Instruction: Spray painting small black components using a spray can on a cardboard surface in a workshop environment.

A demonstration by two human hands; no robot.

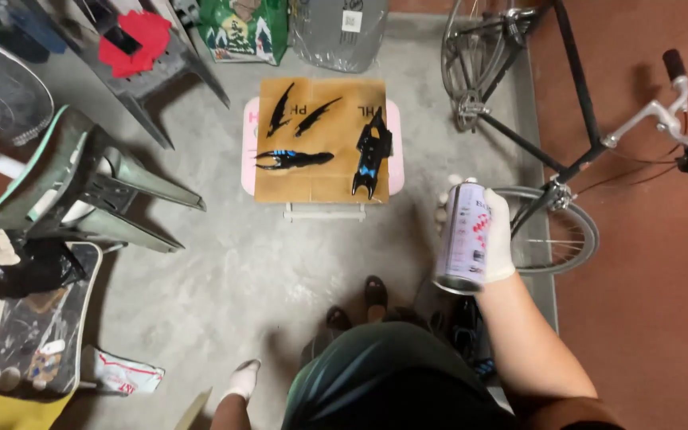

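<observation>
You are holding a spray can (467,237) upright in your gloved right hand (497,236), fingers clenched around it, short of the bench's near right corner. Four black parts (371,153) are lying on cardboard (320,142), already coated, some showing blue. Your left hand (242,381) is hanging low, its fingers unclear. A bicycle (567,135) is crowding the right.

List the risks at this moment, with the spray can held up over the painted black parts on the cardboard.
1. The cardboard sheet is small; overspray from the spray can in the right hand could land on the concrete floor or the pink stool.
2. The bicycle stands close by and may catch paint mist.
</observation>
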